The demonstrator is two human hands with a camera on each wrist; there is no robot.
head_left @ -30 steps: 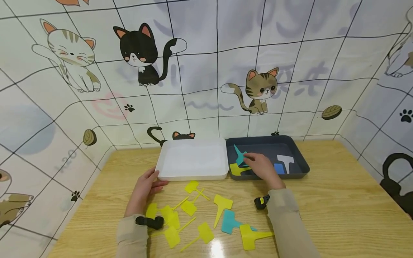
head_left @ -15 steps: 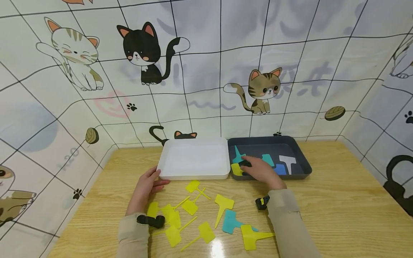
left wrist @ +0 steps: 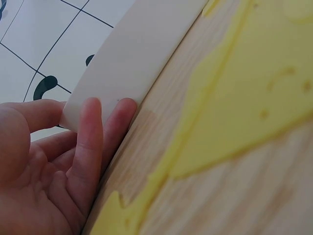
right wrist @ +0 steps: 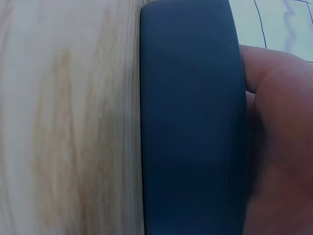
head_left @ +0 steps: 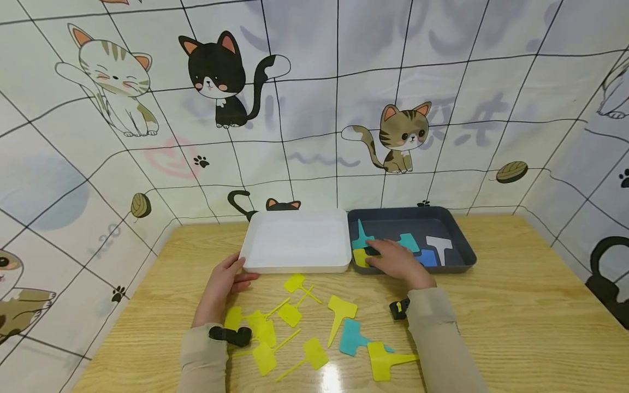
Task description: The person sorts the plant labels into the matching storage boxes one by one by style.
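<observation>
A white tray (head_left: 295, 243) stands at the back of the table. My left hand (head_left: 226, 281) holds its front left corner, thumb (left wrist: 44, 113) at the side and fingers (left wrist: 89, 127) against the front wall. My right hand (head_left: 399, 263) reaches into the dark grey tray (head_left: 454, 232) beside it. Its fingertips are at a teal T-shaped plant label (head_left: 362, 240) and a yellow plant label (head_left: 361, 257); whether they pinch one is hidden. Another teal label (head_left: 408, 242), a blue label (head_left: 427, 257) and a white T-shaped label (head_left: 439, 245) lie there too. In the right wrist view the tray wall (right wrist: 193, 122) covers the fingers.
Several yellow plant labels (head_left: 265, 357) lie scattered on the wooden table (head_left: 516, 305) between the forearms. A teal label (head_left: 350, 337) lies partly under a yellow label (head_left: 379, 361). A cat-patterned sheet (head_left: 309, 109) rises behind the trays.
My right fingers have shifted slightly down inside the dark tray, and the right-hand teal label now shows. The upper teal label sits more upright. My left hand stays on the white tray's corner.
</observation>
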